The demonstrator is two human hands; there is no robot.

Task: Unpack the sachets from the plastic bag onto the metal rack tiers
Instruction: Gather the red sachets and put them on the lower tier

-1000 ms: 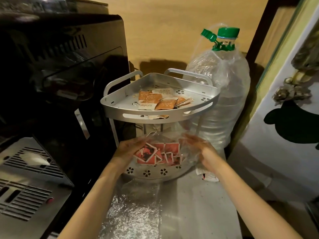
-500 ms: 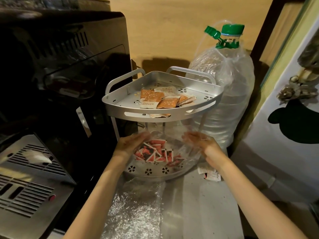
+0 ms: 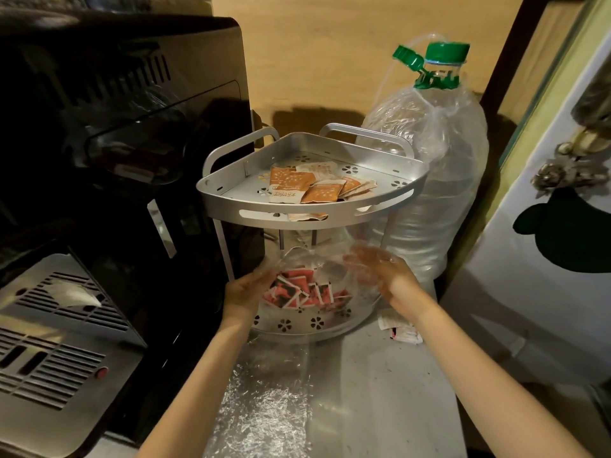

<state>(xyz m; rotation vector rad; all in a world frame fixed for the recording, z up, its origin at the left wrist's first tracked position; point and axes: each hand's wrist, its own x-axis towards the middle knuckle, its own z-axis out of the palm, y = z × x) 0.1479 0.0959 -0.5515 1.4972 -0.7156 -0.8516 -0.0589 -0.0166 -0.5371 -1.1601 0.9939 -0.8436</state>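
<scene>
A two-tier metal corner rack (image 3: pixel 310 219) stands on the counter. Several orange sachets (image 3: pixel 299 186) lie on its top tier. Over the bottom tier (image 3: pixel 297 325) hangs a clear plastic bag (image 3: pixel 327 269) with several red-and-black sachets (image 3: pixel 302 290) piled inside or under it; I cannot tell which. My left hand (image 3: pixel 246 292) grips the bag's left side. My right hand (image 3: pixel 380 269) holds its right side, partly veiled by the plastic.
A black coffee machine (image 3: pixel 115 160) with a metal drip grate fills the left. A large plastic-wrapped water bottle (image 3: pixel 433 180) with a green cap stands right of the rack. Loose sachets (image 3: pixel 400 328) lie on the counter beside the rack's right foot. A foil-like sheet (image 3: pixel 261 408) lies in front.
Both hands have moved the bag slightly deeper over the bottom tier, and the red sachets have bunched lower and closer together.
</scene>
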